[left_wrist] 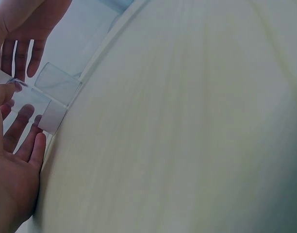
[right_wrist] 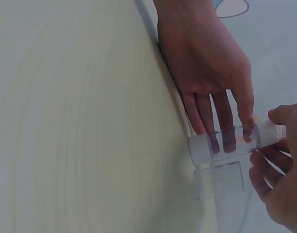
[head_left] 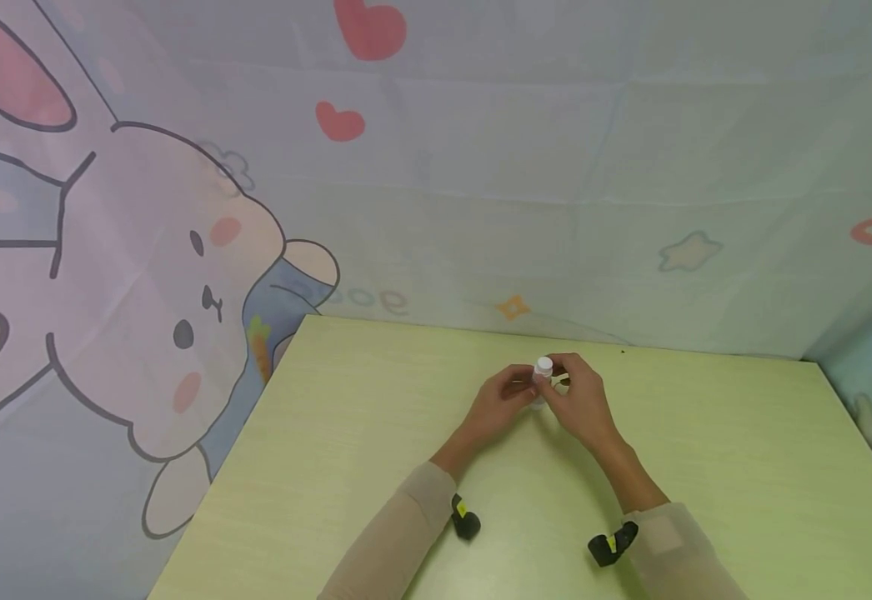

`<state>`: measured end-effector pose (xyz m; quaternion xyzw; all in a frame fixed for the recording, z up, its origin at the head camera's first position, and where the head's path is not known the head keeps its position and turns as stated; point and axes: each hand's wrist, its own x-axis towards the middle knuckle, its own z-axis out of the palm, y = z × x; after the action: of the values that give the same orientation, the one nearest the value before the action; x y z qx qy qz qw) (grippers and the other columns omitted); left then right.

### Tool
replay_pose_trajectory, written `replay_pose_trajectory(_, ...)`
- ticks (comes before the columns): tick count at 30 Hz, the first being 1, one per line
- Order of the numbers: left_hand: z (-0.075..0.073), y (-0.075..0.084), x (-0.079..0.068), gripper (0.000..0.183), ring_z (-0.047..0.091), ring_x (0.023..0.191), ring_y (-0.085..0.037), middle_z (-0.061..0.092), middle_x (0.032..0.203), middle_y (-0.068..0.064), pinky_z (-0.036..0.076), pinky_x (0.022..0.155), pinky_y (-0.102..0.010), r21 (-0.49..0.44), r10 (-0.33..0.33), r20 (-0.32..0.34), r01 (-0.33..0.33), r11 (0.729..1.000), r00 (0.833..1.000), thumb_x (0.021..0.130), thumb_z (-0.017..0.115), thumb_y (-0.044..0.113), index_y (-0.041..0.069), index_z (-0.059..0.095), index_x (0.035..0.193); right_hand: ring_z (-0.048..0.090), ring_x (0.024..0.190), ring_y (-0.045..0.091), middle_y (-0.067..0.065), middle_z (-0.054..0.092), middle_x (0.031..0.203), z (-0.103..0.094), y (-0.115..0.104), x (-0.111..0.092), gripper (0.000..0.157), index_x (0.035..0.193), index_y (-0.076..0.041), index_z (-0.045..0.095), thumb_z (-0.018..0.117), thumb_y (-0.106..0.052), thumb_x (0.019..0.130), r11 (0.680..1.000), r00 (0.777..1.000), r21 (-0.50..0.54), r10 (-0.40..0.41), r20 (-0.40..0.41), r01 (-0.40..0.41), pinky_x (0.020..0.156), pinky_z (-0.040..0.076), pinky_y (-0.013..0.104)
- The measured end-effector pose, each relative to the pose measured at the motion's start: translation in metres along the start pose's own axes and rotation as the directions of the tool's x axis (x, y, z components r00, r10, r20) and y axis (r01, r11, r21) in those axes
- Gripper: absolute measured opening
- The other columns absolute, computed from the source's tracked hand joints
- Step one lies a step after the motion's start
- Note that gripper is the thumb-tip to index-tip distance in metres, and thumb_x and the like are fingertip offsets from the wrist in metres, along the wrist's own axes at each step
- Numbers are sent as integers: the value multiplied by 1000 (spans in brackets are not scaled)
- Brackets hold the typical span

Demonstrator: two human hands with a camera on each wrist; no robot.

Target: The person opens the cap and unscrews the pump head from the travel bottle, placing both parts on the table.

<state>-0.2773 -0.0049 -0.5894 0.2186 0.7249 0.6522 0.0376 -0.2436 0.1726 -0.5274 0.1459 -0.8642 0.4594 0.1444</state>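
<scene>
A clear bottle (right_wrist: 231,141) with a white base and white top (head_left: 544,364) stands upright near the table's back edge. My left hand (head_left: 494,407) holds its clear body, fingers behind it and the thumb on the near side. With the thumb and fingers, my right hand (head_left: 578,404) grips the white upper part. Close beside the bottle stands a clear, see-through cap (right_wrist: 219,180), also seen as a clear cylinder (left_wrist: 58,83) in the left wrist view. Part of the bottle is hidden by the hands in the head view.
The pale yellow-green table (head_left: 376,400) ends at a hanging cloth backdrop (head_left: 481,208) printed with a rabbit and hearts. Black wrist cameras (head_left: 466,521) are strapped at both sleeves. A tiny dark speck (head_left: 622,352) lies near the back edge.
</scene>
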Motion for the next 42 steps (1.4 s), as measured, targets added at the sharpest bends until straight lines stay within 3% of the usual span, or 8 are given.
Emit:
replay_pose_trajectory(11,-1,4,-1,33,67,126,-18,69,137,-6,55,105,-29,-12,7,4,-7,1000,1000,106,69,18,12,66,138,63,111,36,18,65,123,1,2,2,37,125,0,62,80,-17,97,1000,999,0,28,-23,-28,91,56,57)
replay_pose_trajectory(21,0,4,-2,33,68,125,-27,69,135,-12,56,105,-32,4,38,-5,-38,999,999,106,67,12,8,64,138,65,109,35,16,69,116,2,2,2,33,121,-1,63,79,-18,98,999,998,1,50,-27,-50,90,57,53)
replay_pose_trajectory(34,0,-1,1,34,65,129,-20,68,137,-9,54,108,-30,8,32,3,-32,999,999,106,68,14,9,64,140,66,110,35,15,69,117,1,3,2,32,122,-2,62,78,-18,99,998,998,15,58,-11,-58,92,57,53)
replay_pose_trajectory(42,1,3,0,34,65,129,-27,67,137,-14,54,107,-28,-9,50,-2,-50,999,999,105,67,9,5,64,139,67,110,35,15,70,116,0,3,1,30,121,-2,63,78,-16,99,999,999,15,52,-12,-52,92,57,53)
